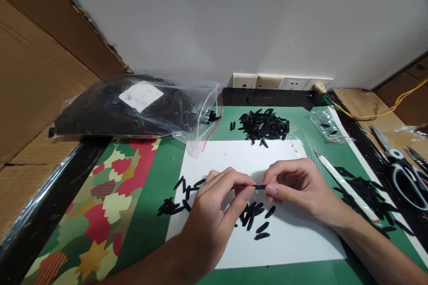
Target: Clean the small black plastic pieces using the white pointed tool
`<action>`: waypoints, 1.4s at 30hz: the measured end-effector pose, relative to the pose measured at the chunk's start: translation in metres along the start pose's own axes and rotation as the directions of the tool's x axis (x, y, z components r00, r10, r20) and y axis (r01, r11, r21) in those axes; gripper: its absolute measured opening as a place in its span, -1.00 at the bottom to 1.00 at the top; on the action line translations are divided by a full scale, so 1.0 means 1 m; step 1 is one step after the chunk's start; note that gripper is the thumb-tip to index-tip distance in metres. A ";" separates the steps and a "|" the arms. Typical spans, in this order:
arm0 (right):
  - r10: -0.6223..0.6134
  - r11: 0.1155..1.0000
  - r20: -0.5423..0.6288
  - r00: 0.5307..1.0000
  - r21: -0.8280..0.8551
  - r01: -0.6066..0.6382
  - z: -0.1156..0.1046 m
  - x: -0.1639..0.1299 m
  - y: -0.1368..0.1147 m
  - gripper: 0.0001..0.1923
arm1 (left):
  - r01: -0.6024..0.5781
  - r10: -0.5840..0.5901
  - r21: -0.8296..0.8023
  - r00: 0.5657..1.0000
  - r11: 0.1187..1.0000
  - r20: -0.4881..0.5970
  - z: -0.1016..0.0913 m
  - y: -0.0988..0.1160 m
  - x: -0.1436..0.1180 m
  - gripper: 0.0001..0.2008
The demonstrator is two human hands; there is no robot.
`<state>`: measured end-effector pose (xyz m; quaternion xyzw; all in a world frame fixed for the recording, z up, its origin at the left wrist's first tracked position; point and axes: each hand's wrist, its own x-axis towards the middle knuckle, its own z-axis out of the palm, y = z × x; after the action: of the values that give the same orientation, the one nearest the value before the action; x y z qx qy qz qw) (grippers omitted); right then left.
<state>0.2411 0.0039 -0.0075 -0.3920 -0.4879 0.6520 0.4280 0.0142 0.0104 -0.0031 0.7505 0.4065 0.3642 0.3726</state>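
A small black plastic piece (pixel 259 186) is pinched at both ends between the fingertips of my left hand (pixel 214 213) and my right hand (pixel 297 189), just above a white sheet of paper (pixel 294 240). Under and beside my hands, several more black pieces (pixel 256 218) lie scattered on the sheet, with another cluster (pixel 174 205) at its left edge. A bigger pile of the same pieces (pixel 264 125) sits on the green mat (pixel 150 213) beyond the sheet.
A large clear bag of black pieces (pixel 133 107) lies at the back left. A white craft knife (pixel 344 185) and another black pile (pixel 364 191) lie right of the sheet, scissors (pixel 404 173) further right. A small clear bag (pixel 326 127), wall sockets (pixel 281 82) and cardboard (pixel 36 71) surround.
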 end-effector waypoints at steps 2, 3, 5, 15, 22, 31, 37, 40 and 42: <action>-0.008 1.000 0.007 1.000 0.020 0.008 -0.001 0.000 0.001 -0.90 | -0.027 0.027 -0.001 1.000 1.000 -0.014 0.001 0.000 0.001 -0.84; -0.012 1.000 0.011 1.000 0.029 0.012 -0.001 -0.001 0.001 -0.88 | -0.044 0.044 -0.001 0.999 0.999 -0.019 0.001 0.000 0.001 -0.83; -0.021 0.999 0.015 1.000 0.039 0.021 -0.002 -0.002 0.001 -0.88 | -0.067 0.067 -0.001 0.997 0.998 -0.027 0.002 0.000 0.001 -0.82; -0.044 0.998 0.008 0.999 0.052 0.043 -0.004 0.000 0.002 -0.80 | -0.095 0.095 0.003 0.995 0.995 -0.028 0.002 0.001 0.002 -0.80; -0.065 0.997 0.005 0.998 0.047 0.065 -0.004 -0.002 0.002 -0.78 | -0.104 0.104 -0.031 0.994 0.994 -0.015 0.003 0.002 0.003 -0.79; -0.072 0.997 -0.007 0.997 0.014 0.072 -0.004 -0.002 0.000 -0.78 | -0.089 0.088 -0.024 0.995 0.996 -0.041 0.003 0.004 0.004 -0.77; -0.082 0.997 0.004 0.997 0.003 0.082 -0.005 -0.001 0.001 -0.84 | -0.095 0.094 -0.023 0.995 0.995 -0.043 0.004 0.003 0.004 -0.78; -0.071 0.997 0.005 0.997 0.002 0.071 -0.004 -0.001 0.001 -0.82 | -0.091 0.090 -0.010 0.995 0.996 -0.034 0.003 0.003 0.003 -0.79; -0.067 0.998 0.008 0.998 -0.001 0.067 -0.004 -0.002 0.000 -0.83 | -0.087 0.086 -0.008 0.996 0.996 -0.028 0.003 0.002 0.003 -0.82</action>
<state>0.2457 0.0037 -0.0082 -0.3733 -0.5028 0.6385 0.4474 0.0185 0.0116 -0.0016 0.7606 0.3772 0.3921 0.3541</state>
